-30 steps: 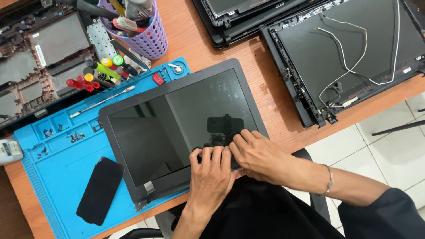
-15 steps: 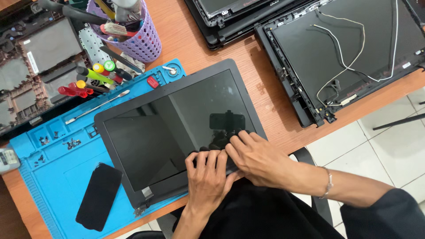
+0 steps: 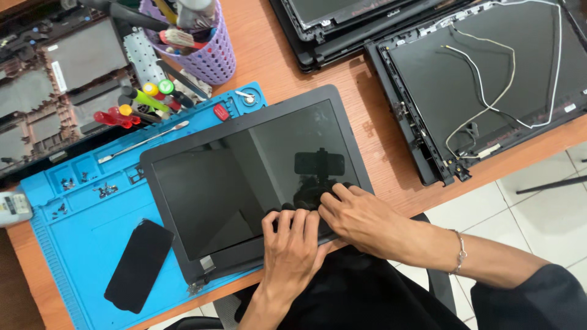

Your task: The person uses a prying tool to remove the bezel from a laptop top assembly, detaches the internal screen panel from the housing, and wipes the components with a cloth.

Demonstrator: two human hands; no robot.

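Both sets of fingers lie flat and spread, holding nothing: the left hand (image 3: 292, 244) and right hand (image 3: 358, 215) press side by side on the near edge of the laptop screen (image 3: 251, 183). The screen rests partly on the blue mat (image 3: 79, 244) and overhangs the bench (image 3: 293, 73) edge below the fingers. Hard pressure could crack the glass, or tip the screen off. A phone (image 3: 139, 264) lies left of them.

Both palms are down, the left hand (image 3: 292, 247) flat with fingers spread, the right hand (image 3: 361, 217) angled in, fingertips touching the left's.
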